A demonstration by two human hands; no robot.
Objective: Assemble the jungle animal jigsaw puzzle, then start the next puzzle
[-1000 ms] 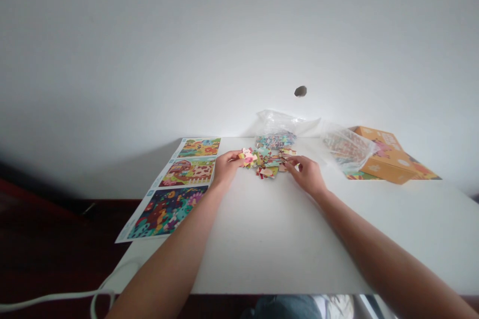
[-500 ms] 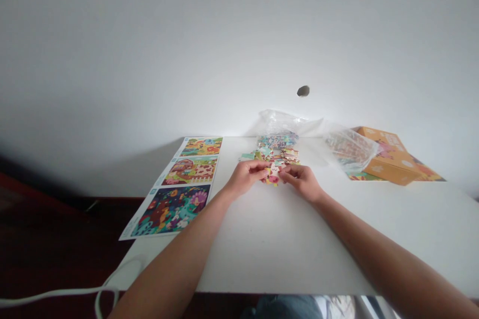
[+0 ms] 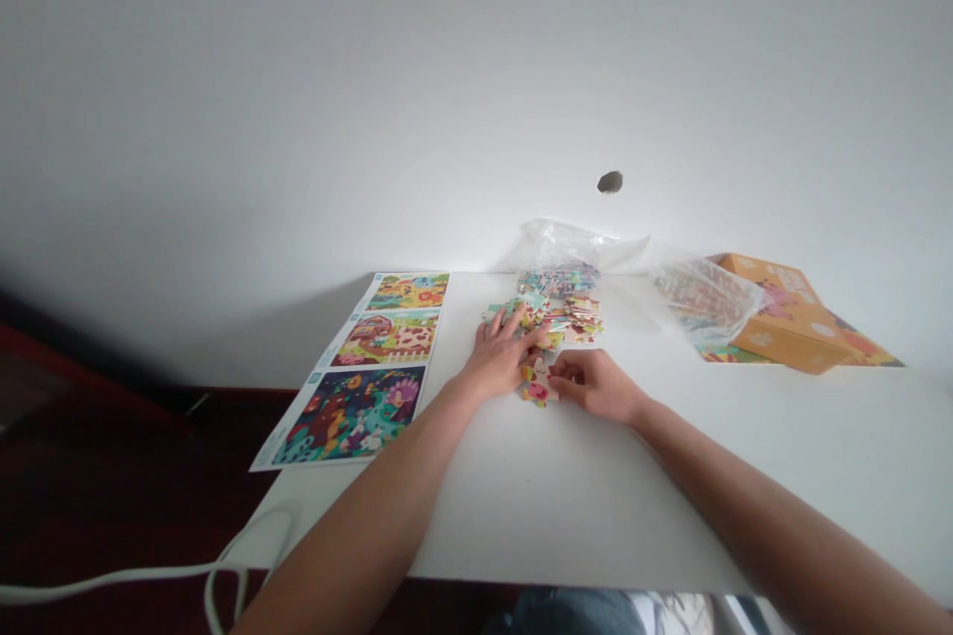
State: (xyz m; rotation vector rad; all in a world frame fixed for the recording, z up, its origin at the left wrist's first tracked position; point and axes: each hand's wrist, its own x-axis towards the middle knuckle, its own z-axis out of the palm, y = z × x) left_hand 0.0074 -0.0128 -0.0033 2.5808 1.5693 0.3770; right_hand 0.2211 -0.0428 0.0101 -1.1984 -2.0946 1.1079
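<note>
The left hand [image 3: 497, 362] lay open with fingers spread, its fingertips resting on the near edge of the heap of jigsaw pieces [image 3: 573, 319]. The right hand [image 3: 596, 387] came in from 3 o'clock, fingers loosely curled against a small cluster of pieces [image 3: 536, 385] just below the heap; whether it gripped a piece could not be told. This arrangement was sound: one hand steadied the heap while the other worked the cluster. Around the pieces on the white table [image 3: 596, 516] lay a clear plastic bag [image 3: 558, 258] at 12 o'clock, printed picture sheets [image 3: 349, 417] at 9 o'clock, and a cardboard box [image 3: 789, 317] at 2 o'clock.
</note>
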